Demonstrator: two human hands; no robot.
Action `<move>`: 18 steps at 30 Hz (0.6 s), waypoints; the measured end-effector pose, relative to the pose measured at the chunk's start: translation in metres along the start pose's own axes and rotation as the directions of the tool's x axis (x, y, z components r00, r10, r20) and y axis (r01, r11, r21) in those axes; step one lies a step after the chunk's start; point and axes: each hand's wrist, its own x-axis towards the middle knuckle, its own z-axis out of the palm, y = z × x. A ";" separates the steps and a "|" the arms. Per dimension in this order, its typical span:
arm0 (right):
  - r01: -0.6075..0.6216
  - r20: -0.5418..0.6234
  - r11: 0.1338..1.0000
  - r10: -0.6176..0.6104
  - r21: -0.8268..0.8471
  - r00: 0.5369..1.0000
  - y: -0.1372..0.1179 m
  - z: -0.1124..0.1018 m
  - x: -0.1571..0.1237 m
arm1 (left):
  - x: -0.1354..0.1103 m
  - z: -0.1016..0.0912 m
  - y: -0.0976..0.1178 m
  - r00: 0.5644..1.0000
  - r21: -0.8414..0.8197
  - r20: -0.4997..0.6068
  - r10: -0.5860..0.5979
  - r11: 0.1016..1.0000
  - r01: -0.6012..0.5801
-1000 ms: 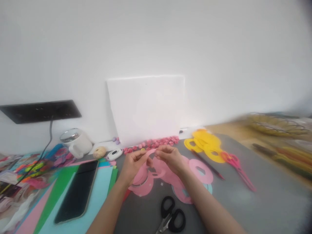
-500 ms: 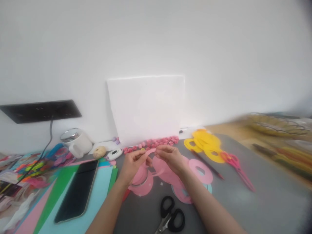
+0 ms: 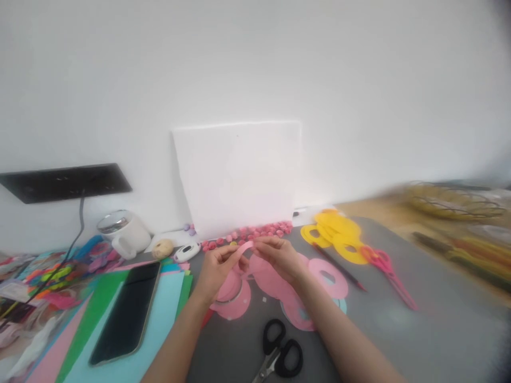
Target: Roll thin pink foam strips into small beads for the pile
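Note:
My left hand and my right hand meet over the grey mat, both pinched on a narrow pink paper strip that arches between the fingertips. Below the hands lie several pink paper rings cut from flat sheets. Black-handled scissors rest on the mat just in front of my forearms.
A black phone lies on coloured paper sheets at the left. A white mug stands by the wall. Yellow paper rings and red scissors lie to the right. Small pink rolled pieces line a white board.
My hands have stayed together on the pink strip, with only a slight shift of the fingers. The view has dipped a little.

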 end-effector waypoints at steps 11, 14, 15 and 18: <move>0.057 0.074 0.996 -0.052 -0.068 0.996 -0.003 -0.001 -0.003 | -0.001 0.000 0.001 0.999 0.066 0.025 0.024 0.998 -0.025; 0.063 0.041 0.996 -0.061 -0.063 0.997 -0.004 0.000 -0.004 | -0.002 0.001 0.002 0.999 0.078 0.018 0.031 0.996 -0.032; 0.060 0.034 0.996 -0.058 -0.060 0.998 -0.005 0.001 -0.004 | -0.002 0.001 0.002 0.999 0.076 0.018 0.032 0.997 -0.033; 0.040 0.050 0.998 -0.037 -0.053 0.998 -0.005 0.003 -0.005 | -0.001 0.000 0.003 0.999 0.049 0.016 0.034 0.998 -0.035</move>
